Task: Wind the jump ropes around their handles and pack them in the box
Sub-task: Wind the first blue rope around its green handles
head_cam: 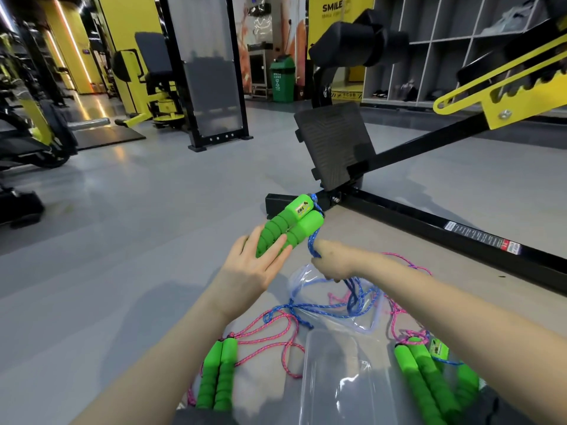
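Note:
My left hand point(257, 265) holds a pair of green foam handles point(291, 223) side by side, fingers lying fairly straight along them. The blue rope point(334, 305) runs from the handle tops down to my right hand point(333, 260), which grips it just right of the handles. The rest of the blue rope lies loose on the floor below. A second pair of green handles point(216, 374) with a pink rope point(270, 332) lies at bottom left. More green handles point(429, 375) lie at bottom right. A clear plastic box point(337, 363) sits between them.
A clear plastic bag point(303, 279) lies under the ropes. A black and yellow gym bench frame point(429, 228) crosses the floor just behind my hands. Gym machines point(147, 84) stand at the back left, and a green bin point(282, 78) and shelves point(445, 47) further back.

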A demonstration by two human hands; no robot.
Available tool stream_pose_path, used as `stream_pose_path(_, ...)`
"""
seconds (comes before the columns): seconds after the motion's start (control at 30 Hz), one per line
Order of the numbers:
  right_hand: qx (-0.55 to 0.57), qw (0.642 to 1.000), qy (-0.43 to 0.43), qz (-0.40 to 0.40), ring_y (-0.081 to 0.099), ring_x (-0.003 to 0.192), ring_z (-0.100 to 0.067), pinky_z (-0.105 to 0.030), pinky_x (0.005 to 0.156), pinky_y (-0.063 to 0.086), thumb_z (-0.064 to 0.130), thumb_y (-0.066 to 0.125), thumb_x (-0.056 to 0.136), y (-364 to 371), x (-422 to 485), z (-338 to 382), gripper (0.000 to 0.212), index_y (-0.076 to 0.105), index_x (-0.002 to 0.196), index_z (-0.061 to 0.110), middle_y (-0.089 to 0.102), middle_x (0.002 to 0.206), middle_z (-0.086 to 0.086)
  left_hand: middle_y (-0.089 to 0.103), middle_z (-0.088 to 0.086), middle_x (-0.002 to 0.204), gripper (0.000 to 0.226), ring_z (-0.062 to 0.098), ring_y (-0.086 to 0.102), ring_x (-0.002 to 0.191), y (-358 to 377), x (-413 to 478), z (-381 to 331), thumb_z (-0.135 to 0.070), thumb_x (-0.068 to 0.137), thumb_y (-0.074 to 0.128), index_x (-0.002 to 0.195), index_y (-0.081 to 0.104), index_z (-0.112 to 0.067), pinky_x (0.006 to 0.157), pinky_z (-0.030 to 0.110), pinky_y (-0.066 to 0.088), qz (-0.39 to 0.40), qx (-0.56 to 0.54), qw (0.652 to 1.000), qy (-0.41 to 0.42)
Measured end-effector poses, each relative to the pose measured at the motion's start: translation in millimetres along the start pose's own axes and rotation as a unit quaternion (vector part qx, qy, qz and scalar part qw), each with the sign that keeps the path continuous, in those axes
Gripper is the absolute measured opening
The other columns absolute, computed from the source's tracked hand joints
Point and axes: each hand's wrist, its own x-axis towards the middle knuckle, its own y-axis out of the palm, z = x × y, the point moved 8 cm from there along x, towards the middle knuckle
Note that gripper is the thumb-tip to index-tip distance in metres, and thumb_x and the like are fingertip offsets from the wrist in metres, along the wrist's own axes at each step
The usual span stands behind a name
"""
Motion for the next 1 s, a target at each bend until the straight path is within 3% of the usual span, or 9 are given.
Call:
stream_pose_path(0.07,-0.018,0.998,-0.05,0.022,0.051,0.05,-0.019,-0.02,0.045,0.038,0.01,0.037,0.094,-9,-9,9,0.029,0.032,0.066,0.012,0.049,0.063,-0.007,0.063,0.01,0.123,0.046,0.047,0.056,0.107,5,-6,-1,0.002,0.096,0.027,0.121,0.064,-0.009,0.08,0.045,0.049,0.037,0.009,0.999,0.012)
stream_pose_path(0.13,-0.026,0.995,-0.095,0.02,0.05,0.046,-0.013,-0.014,0.04,0.032,0.012,0.041,0.095,-23,-19,16,0.032,0.032,0.065,0.013,0.037,0.058,-0.001,0.064,0.009,0.122,0.052,0.047,0.058,0.106,8,-9,1,0.001,0.097,0.021,0.118,0.066,-0.01,0.08,0.045,0.05,0.058,0.014,0.998,0.017)
stream_pose_path(0.33,-0.013,0.981,-0.179,-0.068,0.038,0.054,-0.009,-0.024,0.053,0.034,0.028,0.061,0.089,-68,-25,16,0.034,0.062,0.072,-0.001,0.043,0.06,-0.003,0.065,0.006,0.122,0.055,0.044,0.061,0.104,-5,-4,-14,-0.001,0.1,0.017,0.118,0.067,-0.014,0.08,0.044,0.053,0.054,-0.012,0.995,0.087)
stream_pose_path(0.43,0.072,0.972,-0.203,-0.095,0.043,0.048,-0.002,-0.017,0.052,0.036,0.03,0.068,0.084,-82,-27,10,0.034,0.061,0.059,0.008,0.05,0.048,0.009,0.064,0.004,0.124,0.052,0.044,0.061,0.105,-16,-3,-29,-0.001,0.101,0.02,0.119,0.067,-0.014,0.081,0.044,0.053,0.031,-0.048,0.99,0.128)
stream_pose_path(0.6,0.144,0.951,-0.235,-0.14,0.038,0.055,-0.015,-0.029,0.057,0.033,0.029,0.073,0.08,-93,-32,4,0.039,0.053,0.054,0.008,0.045,0.055,-0.008,0.062,0.005,0.128,0.033,0.045,0.058,0.11,-47,8,-52,-0.003,0.099,0.036,0.127,0.052,-0.012,0.088,0.05,0.05,-0.047,-0.124,0.98,0.151)
stream_pose_path(0.73,0.277,0.94,-0.177,-0.095,0.039,0.058,-0.018,-0.029,0.06,0.033,0.041,0.068,0.078,-97,-34,-19,0.038,0.054,0.059,0.011,0.044,0.06,-0.008,0.06,0.004,0.131,0.031,0.047,0.056,0.112,-72,21,-63,-0.006,0.101,0.039,0.129,0.051,-0.012,0.092,0.051,0.046,-0.086,-0.172,0.971,0.139)
stream_pose_path(0.83,0.359,0.926,-0.105,-0.053,0.045,0.048,-0.007,-0.019,0.052,0.038,0.033,0.058,0.088,-88,-22,-51,0.03,0.054,0.063,0.016,0.052,0.056,0.006,0.059,0.005,0.132,0.031,0.046,0.056,0.114,-81,30,-55,-0.009,0.104,0.032,0.13,0.048,-0.013,0.094,0.05,0.046,-0.097,-0.175,0.974,0.108)
stream_pose_path(0.93,0.373,0.921,0.007,-0.113,0.055,0.048,-0.008,-0.022,0.055,0.043,0.028,0.043,0.098,-78,0,-86,0.03,0.053,0.072,0.019,0.058,0.062,0.003,0.059,0.009,0.132,0.031,0.047,0.056,0.112,-80,34,-43,-0.008,0.104,0.032,0.13,0.047,-0.01,0.095,0.051,0.045,-0.103,-0.168,0.978,0.07)
stream_pose_path(1.0,0.381,0.907,0.061,-0.167,0.062,0.052,0.001,-0.011,0.049,0.042,0.033,0.039,0.097,-75,0,-94,0.031,0.063,0.079,0.023,0.066,0.061,0.008,0.057,0.012,0.133,0.031,0.047,0.054,0.113,-74,33,-40,-0.006,0.101,0.038,0.131,0.047,-0.008,0.095,0.051,0.044,-0.1,-0.161,0.981,0.05)
